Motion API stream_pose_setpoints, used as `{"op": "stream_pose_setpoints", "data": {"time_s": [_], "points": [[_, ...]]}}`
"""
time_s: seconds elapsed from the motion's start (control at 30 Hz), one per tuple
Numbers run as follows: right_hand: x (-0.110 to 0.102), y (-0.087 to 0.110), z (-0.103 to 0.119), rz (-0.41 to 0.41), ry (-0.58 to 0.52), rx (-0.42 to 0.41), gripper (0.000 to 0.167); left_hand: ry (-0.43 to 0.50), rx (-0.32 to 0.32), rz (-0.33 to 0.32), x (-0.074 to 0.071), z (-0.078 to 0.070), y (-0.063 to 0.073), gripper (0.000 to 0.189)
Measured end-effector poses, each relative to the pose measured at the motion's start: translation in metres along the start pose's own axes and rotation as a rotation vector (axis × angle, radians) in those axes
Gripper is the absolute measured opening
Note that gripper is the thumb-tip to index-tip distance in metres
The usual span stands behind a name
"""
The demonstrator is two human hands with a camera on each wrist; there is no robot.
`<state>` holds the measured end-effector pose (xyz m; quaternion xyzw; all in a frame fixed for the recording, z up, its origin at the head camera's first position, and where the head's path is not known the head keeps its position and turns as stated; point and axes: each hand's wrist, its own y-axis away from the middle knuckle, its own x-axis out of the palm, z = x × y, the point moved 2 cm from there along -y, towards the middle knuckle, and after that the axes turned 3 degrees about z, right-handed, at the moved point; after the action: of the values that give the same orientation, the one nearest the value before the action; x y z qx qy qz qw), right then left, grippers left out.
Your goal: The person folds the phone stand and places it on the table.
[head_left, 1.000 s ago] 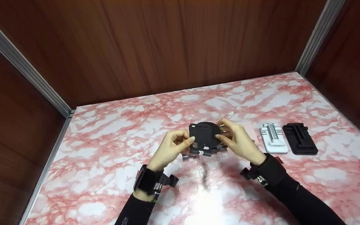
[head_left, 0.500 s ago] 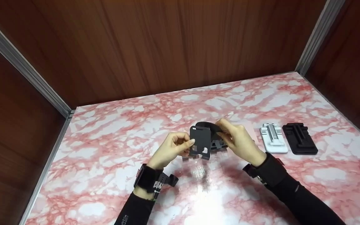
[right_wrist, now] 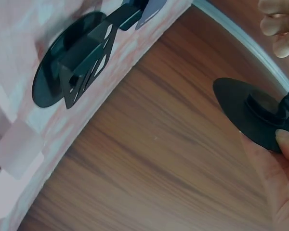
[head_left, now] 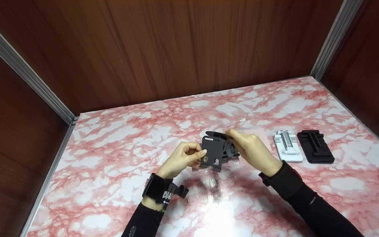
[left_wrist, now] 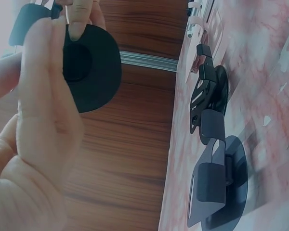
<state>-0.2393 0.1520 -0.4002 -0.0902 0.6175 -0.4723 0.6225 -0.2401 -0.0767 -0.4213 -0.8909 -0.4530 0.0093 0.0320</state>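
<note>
Both hands hold a dark phone stand (head_left: 213,149) above the table. My left hand (head_left: 179,158) pinches the left edge of its flat plate, which has cut-out holes near the lower end. At the other side, my right hand (head_left: 253,148) pinches the rim of its round base, seen edge-on in the head view. That round base (left_wrist: 98,72) faces the left wrist camera, with a fingertip on its rim. In the right wrist view, thumb and fingers grip the disc (right_wrist: 231,101) at its lower edge. Behind the held stand, a black slotted stand (head_left: 230,151) is partly hidden.
On the marbled table (head_left: 117,141), a white folded stand (head_left: 288,146) and a black folded stand (head_left: 316,146) lie at the right. The left wrist view shows a dark grey round-based stand (left_wrist: 209,183) standing nearby. Brown wood panels (head_left: 176,49) enclose the table.
The round base has tilted from facing the camera to nearly edge-on as my right hand turned it. The plate has shifted slightly down in my left hand, uncovering the slotted stand behind.
</note>
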Motion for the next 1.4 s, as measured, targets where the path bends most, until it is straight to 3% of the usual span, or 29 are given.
{"op": "stream_pose_setpoints", "data": {"time_s": [0.3, 0.5, 0.73, 1.0, 1.3, 1.4], "points": [[-0.001, 0.0, 0.004, -0.014, 0.098, -0.142, 0.046, 0.01, -0.058, -0.007, 0.001, 0.004, -0.001, 0.017], [-0.002, -0.001, 0.005, 0.001, 0.113, -0.164, 0.043, 0.033, -0.064, 0.004, 0.003, 0.005, 0.0, 0.017], [-0.002, -0.002, 0.0, 0.027, -0.07, -0.016, 0.031, 0.032, -0.034, -0.022, 0.006, 0.0, 0.002, 0.017], [-0.001, -0.003, -0.005, -0.008, -0.287, 0.142, 0.031, 0.093, -0.025, -0.009, 0.012, -0.006, 0.0, 0.008], [0.001, 0.0, -0.01, 0.009, -0.445, 0.339, 0.023, 0.111, 0.002, -0.015, 0.017, -0.006, 0.0, 0.009], [0.0, 0.0, -0.01, 0.01, -0.484, 0.403, 0.022, 0.079, 0.033, -0.036, 0.019, -0.007, 0.0, 0.008]]}}
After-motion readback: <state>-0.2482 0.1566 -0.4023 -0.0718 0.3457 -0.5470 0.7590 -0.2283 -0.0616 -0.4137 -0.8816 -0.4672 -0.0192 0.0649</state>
